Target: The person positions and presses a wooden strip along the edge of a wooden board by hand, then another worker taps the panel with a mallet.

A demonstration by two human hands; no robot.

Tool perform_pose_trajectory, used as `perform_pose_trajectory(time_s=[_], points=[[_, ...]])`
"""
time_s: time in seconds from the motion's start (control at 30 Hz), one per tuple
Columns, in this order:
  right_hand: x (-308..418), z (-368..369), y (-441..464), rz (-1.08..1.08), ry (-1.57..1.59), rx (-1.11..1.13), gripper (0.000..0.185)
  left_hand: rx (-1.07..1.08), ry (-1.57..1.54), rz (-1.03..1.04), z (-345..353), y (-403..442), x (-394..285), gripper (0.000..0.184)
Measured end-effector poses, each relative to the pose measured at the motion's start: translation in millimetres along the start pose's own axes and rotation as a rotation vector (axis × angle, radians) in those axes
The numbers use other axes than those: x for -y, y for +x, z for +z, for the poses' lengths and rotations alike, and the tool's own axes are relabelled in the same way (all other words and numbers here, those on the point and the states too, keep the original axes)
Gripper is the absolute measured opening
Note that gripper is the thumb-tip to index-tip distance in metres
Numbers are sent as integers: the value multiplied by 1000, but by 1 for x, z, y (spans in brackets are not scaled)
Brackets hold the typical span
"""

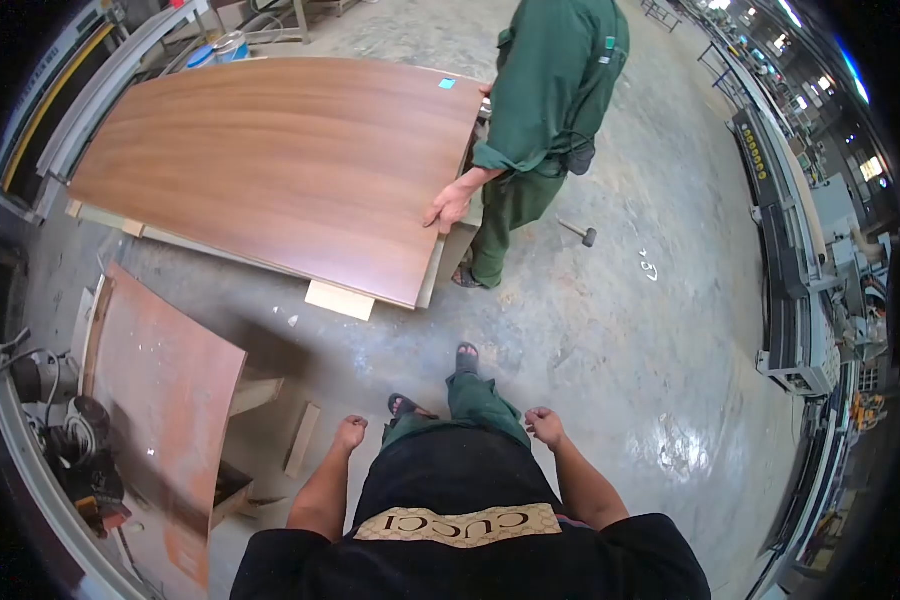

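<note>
My left hand (351,433) hangs beside my left thigh, fingers curled in and nothing seen in it. On the other side, my right hand (544,427) hangs near my right hip, loosely curled and without any object. Neither hand touches a thing. Ahead of me lies a large brown wood-grain panel (280,160) on a stack, with a small green sticker (447,84) near its far right corner. A co-worker in green (560,90) stands at the panel's right end, one hand (452,205) on its edge. The co-worker's other hand is mostly hidden at the far corner.
A worn reddish board (165,400) stands low at my left, with a wood strip (302,440) on the floor beside it. A mallet (578,233) lies on the concrete floor (670,350). A long machine (790,290) lines the right side. Cans (230,47) stand at the far left.
</note>
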State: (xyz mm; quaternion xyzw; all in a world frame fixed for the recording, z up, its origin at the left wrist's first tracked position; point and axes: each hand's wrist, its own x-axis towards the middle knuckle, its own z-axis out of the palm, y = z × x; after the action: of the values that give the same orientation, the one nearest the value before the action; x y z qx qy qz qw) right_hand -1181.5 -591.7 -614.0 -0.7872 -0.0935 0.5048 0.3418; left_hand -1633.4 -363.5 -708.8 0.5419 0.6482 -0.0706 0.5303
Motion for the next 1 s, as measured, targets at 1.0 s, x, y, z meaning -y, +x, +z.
perform_pose_trajectory(time_s=[1.0], points=[[-119, -244, 178, 217, -251, 68, 34, -254, -28, 245, 128, -6, -304, 34]])
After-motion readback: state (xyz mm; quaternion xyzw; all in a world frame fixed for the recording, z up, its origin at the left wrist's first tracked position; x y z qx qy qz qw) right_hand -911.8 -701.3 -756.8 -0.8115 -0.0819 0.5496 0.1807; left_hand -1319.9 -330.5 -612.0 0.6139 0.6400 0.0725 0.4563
